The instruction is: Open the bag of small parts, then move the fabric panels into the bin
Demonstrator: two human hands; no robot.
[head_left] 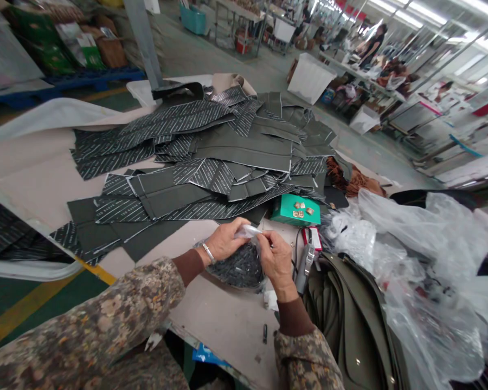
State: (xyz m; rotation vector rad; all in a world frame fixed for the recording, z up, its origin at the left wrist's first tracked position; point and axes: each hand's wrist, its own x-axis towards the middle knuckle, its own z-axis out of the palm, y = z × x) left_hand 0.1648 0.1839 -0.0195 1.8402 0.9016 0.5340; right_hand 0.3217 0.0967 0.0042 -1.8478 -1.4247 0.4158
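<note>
My left hand (224, 241), with a bracelet at its wrist, is closed on one side of a small whitish clear plastic bag (248, 232). From the other side my right hand (277, 258) pinches the same bag between thumb and fingers. What is inside the bag, if anything, I cannot make out. Right below both hands sits a round container of small dark pieces (238, 268) with clear plastic around them. Beyond my right hand stands a green box (295, 210) with several small gold metal fittings (303, 208) on top.
Dark patterned cut panels (211, 146) lie heaped across the far side of the table (223, 314). At right are a stack of olive bag pieces (345, 314), crumpled clear plastic (427, 260) and a grey hand tool (306, 265). A small dark object (265, 333) lies near the front edge.
</note>
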